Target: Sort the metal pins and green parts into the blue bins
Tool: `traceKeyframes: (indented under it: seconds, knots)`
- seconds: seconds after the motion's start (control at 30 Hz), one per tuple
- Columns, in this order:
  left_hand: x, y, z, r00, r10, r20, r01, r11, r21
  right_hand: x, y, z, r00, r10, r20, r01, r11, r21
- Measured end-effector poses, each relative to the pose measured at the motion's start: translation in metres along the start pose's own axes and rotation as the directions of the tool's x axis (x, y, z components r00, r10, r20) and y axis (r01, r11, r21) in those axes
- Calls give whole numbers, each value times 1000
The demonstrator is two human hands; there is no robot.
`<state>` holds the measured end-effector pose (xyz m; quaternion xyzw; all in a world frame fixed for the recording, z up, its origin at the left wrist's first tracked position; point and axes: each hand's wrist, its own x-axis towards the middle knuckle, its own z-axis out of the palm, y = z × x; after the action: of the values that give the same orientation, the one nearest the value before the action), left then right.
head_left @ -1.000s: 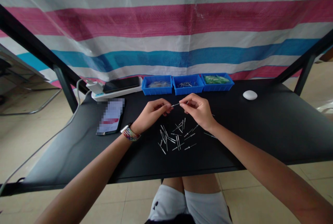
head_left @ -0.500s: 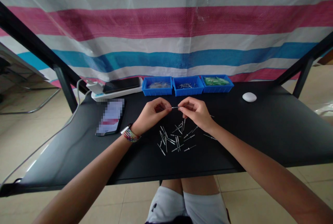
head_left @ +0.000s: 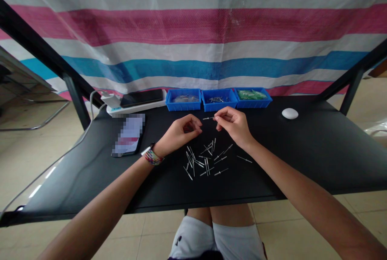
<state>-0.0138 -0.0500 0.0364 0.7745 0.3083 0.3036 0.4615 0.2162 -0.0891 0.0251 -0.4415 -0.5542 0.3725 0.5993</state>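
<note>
Pin in the fingers: a metal pin [head_left: 208,118] is between the two hands, in front of the blue boxes. One end is in the right hand; the other end sticks out.
Pin's grip: it might slip and drop, I think, because it is so thin and only the fingertips pinch it. If it fell on the loose pins, it could get mixed up with them.
Pin's look: thin, straight, shiny and silver. There seems to be a small ring by the fingertips, but it is too tiny to be sure.
Right hand [head_left: 232,125]: thumb and finger squeezed together on the pin.
Left hand [head_left: 184,130]: curled, with a gap between thumb and finger. I see nothing in it. It is near the pin's free end and seems not to touch.
Loose pins [head_left: 207,165]: a messy bunch below the hands, some crossing. A sleeve or elbow bump could scatter them.
Lone pin [head_left: 244,159]: by itself, near the right arm, so that arm might knock it.
Blue boxes [head_left: 220,107]: three in a row behind the hands. The middle one has more pins.
Bench [head_left: 302,151]: black and flat, under it all.
</note>
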Motion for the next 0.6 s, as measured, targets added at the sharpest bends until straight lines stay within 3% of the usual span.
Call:
traceKeyframes:
  seconds: [0.17, 0.27, 0.47, 0.6]
  knots:
    - [-2, 2, 1, 977, 78, 201, -127, 960, 248, 27, 14, -22, 961, -90, -262, 69, 994, -88]
    - [-3, 4, 5, 946, 140, 292, -240, 909, 342, 42, 23, -34, 930, -132, -343, 83, 985, -154]
    - [-2, 3, 7, 929, 135, 344, -280, 865, 417, 49, 30, -45, 972, -167, -165, 91, 916, -391]
    - [-1, 2, 6, 918, 140, 371, -303, 850, 431, 43, 28, -45, 961, -208, -181, 114, 898, -424]
